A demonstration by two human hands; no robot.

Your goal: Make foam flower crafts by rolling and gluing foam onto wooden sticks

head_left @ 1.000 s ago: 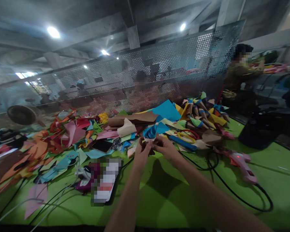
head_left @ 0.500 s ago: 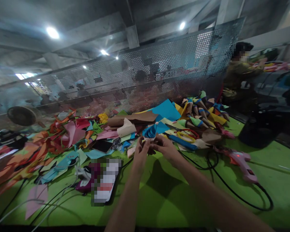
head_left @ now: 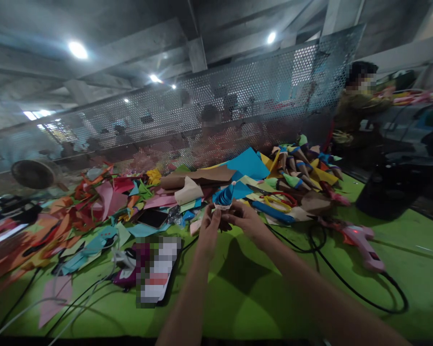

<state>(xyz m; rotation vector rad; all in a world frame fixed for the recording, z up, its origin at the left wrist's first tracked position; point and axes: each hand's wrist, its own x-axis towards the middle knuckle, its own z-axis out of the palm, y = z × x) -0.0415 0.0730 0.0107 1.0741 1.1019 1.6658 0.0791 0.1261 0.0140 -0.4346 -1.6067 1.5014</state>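
Observation:
My left hand [head_left: 210,223] and my right hand [head_left: 244,216] hold a small figure with a blue pointed hat [head_left: 225,196] between their fingertips, above the table. The hat has a pale ball at its tip and a white band at its base. Below the band, dark brown material shows partly between the fingers; the rest is hidden. Just right of my hands lies a blue strip-shaped thing [head_left: 273,213], with yellow-handled scissors [head_left: 280,203] behind it. A dark phone [head_left: 152,218] lies to the left.
A pink glue gun [head_left: 364,245] with a black cord lies on the green table [head_left: 296,307] at right. Coloured felt-like scraps [head_left: 110,199] pile up at left. Several brown cones [head_left: 298,166] lie at the back right. A black bin [head_left: 393,187] and a person [head_left: 361,110] are farther right.
Almost nothing differs. Both hands keep the blue-hatted figure in the same place, and the fingers have shifted only very slightly.

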